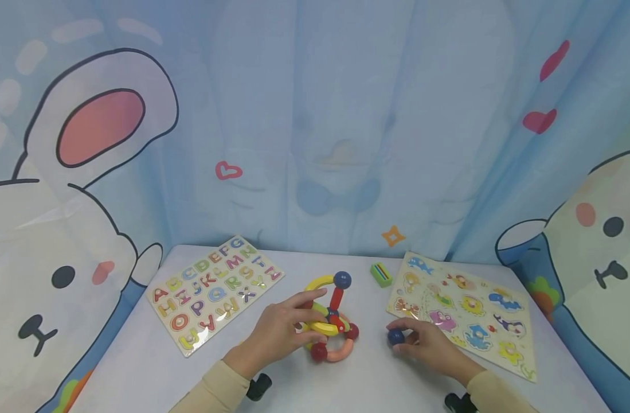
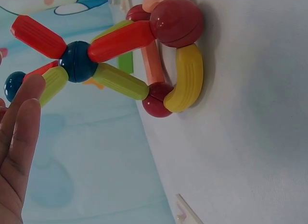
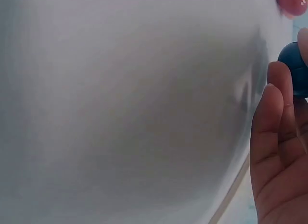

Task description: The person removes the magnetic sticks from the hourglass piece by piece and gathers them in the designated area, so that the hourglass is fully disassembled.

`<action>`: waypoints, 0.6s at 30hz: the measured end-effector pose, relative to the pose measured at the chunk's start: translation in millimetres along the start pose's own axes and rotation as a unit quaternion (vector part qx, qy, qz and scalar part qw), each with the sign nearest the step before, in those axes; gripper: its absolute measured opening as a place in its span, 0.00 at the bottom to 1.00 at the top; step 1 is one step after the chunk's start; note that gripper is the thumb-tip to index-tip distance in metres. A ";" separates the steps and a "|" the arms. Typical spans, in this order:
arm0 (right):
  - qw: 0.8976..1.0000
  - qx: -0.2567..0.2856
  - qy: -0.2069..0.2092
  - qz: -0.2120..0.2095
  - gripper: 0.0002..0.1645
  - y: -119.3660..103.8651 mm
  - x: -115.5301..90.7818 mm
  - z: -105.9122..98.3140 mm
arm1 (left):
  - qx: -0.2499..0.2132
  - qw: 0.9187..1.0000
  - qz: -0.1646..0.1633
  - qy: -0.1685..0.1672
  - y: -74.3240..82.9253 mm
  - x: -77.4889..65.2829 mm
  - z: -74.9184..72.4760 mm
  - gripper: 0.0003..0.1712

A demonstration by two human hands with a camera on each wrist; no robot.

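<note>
My left hand grips the side of a magnetic stick-and-ball structure, thumb low and fingers higher at its yellow sticks. In the left wrist view, fingertips overlap a green stick beside a blue joint ball. Red balls and a curved yellow stick form the base on the table; a blue ball tops the structure. To the right, my right hand pinches a loose blue ball between thumb and fingers, low over the table. The right wrist view shows this ball partly covered by fingers.
An alphabet puzzle board lies at the left of the white table. Another puzzle board with sea animals lies at the right, close to my right hand. A small green striped block sits behind, between structure and board. A blue curtain hangs behind.
</note>
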State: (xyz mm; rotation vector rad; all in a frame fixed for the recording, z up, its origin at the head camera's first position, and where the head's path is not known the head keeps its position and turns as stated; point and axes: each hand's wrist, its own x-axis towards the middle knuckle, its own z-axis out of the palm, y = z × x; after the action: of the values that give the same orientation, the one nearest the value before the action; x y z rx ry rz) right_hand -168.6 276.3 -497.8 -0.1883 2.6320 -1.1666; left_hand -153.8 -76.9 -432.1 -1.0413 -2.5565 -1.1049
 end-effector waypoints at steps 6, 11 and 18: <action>1.000 -0.013 0.007 -0.014 0.25 10.6 1.4 2.1 | -0.001 1.000 0.001 0.001 -0.7 -0.3 0.7 0.20; 1.000 -0.017 0.011 -0.010 0.27 15.2 3.2 2.9 | 0.000 1.000 0.002 0.000 -0.7 -0.7 1.1 0.20; 1.000 0.003 0.009 -0.001 0.31 15.7 3.6 2.2 | -0.005 1.000 0.003 0.000 -0.4 -0.5 1.2 0.19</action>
State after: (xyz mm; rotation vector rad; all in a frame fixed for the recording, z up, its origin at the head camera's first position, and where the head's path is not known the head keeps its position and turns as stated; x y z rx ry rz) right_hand -171.6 284.5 -511.5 -0.1793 2.6446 -1.1823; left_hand -153.5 -76.6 -433.4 -1.0493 -2.5493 -1.1162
